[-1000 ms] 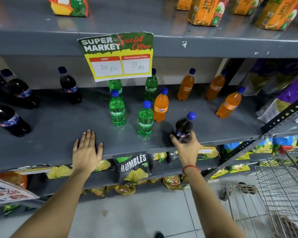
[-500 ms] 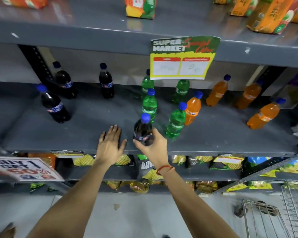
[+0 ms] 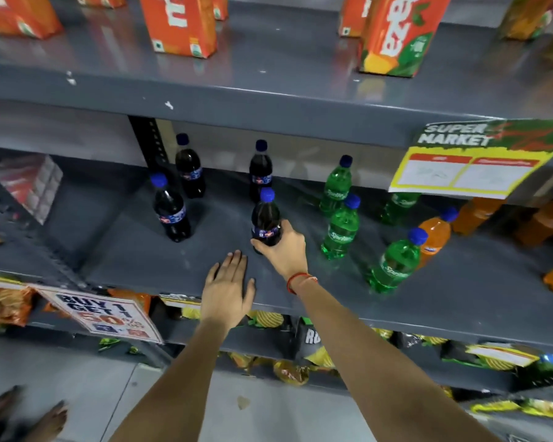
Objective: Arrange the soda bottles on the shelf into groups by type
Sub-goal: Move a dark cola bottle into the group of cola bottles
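Note:
My right hand [image 3: 284,248] grips a dark cola bottle [image 3: 265,218] with a blue cap, upright on the grey middle shelf [image 3: 141,256]. Three more cola bottles stand nearby: one at the left [image 3: 170,209], one at the back left [image 3: 189,167], one right behind the held bottle [image 3: 260,169]. Green Sprite bottles stand to the right, the closest [image 3: 340,228] beside my hand, another nearer the shelf front [image 3: 396,261]. Orange Fanta bottles [image 3: 436,234] are further right. My left hand [image 3: 229,290] lies flat on the shelf's front edge, fingers spread.
A yellow price sign [image 3: 470,162] hangs from the upper shelf at right. Orange juice cartons [image 3: 179,23] stand on that shelf. A "Buy 1 Get 1" sign [image 3: 99,312] hangs lower left. Snack packets [image 3: 4,306] fill the shelf below.
My right hand has carried the cola bottle leftward past the Sprite bottles and it now stands among the other cola bottles. My view has swung left. My left hand stays flat on the shelf.

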